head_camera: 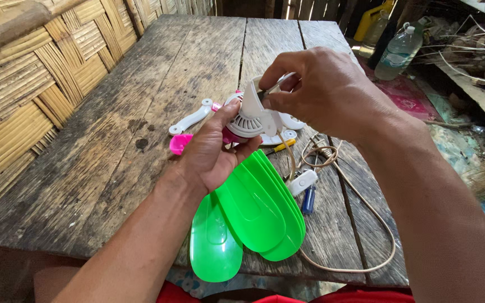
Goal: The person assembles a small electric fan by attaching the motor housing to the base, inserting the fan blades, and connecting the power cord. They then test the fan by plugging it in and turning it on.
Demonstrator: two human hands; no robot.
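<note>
My left hand (211, 151) holds a small white fan motor housing (246, 119) with vent slots, raised above a weathered wooden table (158, 84). A pink part shows under the housing. My right hand (321, 90) pinches a thin metal piece at the top of the housing's white cover. Several bright green fan blades (254, 213) lie stacked on the table just below my left hand. A beige power cord (366, 207) with a white inline switch (302, 182) trails from the housing.
On the table lie a white plastic bracket (191, 119), a pink plastic piece (179, 143), a yellow-handled tool (283, 147) and a blue-handled tool (309, 200). A woven bamboo wall (23, 84) runs along the left. Plastic bottles (397, 53) stand at the far right.
</note>
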